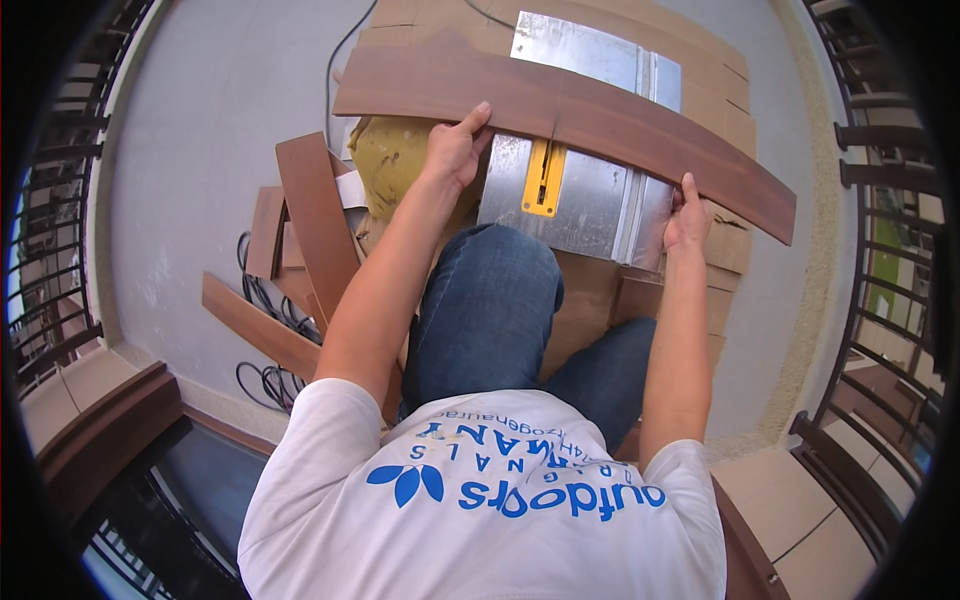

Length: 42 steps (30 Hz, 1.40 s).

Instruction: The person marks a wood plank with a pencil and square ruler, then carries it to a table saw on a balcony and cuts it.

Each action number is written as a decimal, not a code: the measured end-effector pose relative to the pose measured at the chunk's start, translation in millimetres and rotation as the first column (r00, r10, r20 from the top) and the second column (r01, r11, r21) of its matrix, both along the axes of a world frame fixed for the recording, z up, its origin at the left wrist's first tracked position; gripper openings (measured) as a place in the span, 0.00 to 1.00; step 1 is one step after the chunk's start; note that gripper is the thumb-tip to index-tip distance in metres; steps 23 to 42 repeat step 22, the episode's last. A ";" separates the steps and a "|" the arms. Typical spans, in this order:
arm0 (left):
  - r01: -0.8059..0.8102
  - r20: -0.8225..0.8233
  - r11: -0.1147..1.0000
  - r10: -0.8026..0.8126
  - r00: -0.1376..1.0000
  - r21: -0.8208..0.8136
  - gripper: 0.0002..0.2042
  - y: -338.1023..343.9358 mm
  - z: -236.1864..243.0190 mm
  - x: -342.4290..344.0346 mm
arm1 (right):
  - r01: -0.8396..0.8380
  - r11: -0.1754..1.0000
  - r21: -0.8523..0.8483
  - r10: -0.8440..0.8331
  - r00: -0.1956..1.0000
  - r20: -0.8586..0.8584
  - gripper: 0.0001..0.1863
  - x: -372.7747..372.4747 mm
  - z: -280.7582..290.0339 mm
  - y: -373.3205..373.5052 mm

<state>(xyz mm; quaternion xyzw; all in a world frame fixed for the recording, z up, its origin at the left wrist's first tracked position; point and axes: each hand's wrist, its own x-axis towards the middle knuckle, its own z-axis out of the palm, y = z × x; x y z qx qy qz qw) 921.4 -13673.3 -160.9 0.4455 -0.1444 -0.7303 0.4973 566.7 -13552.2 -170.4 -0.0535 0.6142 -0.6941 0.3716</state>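
A long reddish-brown wooden board (600,115) lies crosswise over a silver table saw (590,205). Its near edge is gripped by my left hand (460,148), thumb on the top face and fingers mostly hidden beneath. Farther right, my right hand (687,215) holds the same edge, also with the thumb up. Between my hands, a yellow throat plate (543,180) with a dark slot is set in the saw's metal top. The board covers the far end of that plate, and I cannot make out the blade clearly.
Cardboard (725,110) lies under and around the saw. Left of it are a stained yellow sack (385,165), several loose boards (318,200) and coiled black cables (272,385). Dark metal railings (890,260) run along both sides; my bent knee (495,265) is close to the saw's near edge.
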 end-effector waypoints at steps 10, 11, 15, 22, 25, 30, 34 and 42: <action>-0.005 0.009 1.000 0.005 1.000 -0.004 0.13 2.1 -4.6 0.9 | 0.008 1.000 0.005 -0.008 1.000 -0.019 0.13 1.3 -1.3 2.2; -0.002 0.008 1.000 0.002 1.000 -0.002 0.13 2.7 -4.6 0.7 | 0.003 1.000 0.003 -0.003 1.000 -0.012 0.13 0.8 -2.2 3.2; -0.018 -0.014 1.000 0.018 1.000 0.003 0.14 3.5 -4.8 1.0 | -0.006 1.000 0.016 0.007 1.000 -0.006 0.12 -1.3 -5.0 6.1; -0.019 -0.002 1.000 0.019 1.000 0.020 0.16 5.8 -8.9 7.1 | -0.022 1.000 0.002 0.022 1.000 0.022 0.13 1.1 -7.7 5.7; -0.019 -0.002 1.000 0.019 1.000 0.020 0.16 5.8 -8.9 7.1 | -0.022 1.000 0.002 0.022 1.000 0.022 0.13 1.1 -7.7 5.7; -0.019 -0.002 1.000 0.019 1.000 0.020 0.16 5.8 -8.9 7.1 | -0.022 1.000 0.002 0.022 1.000 0.022 0.13 1.1 -7.7 5.7; -0.019 -0.002 1.000 0.019 1.000 0.020 0.16 5.8 -8.9 7.1 | -0.022 1.000 0.002 0.022 1.000 0.022 0.13 1.1 -7.7 5.7; -0.019 -0.002 1.000 0.019 1.000 0.020 0.16 5.8 -8.9 7.1 | -0.022 1.000 0.002 0.022 1.000 0.022 0.13 1.1 -7.7 5.7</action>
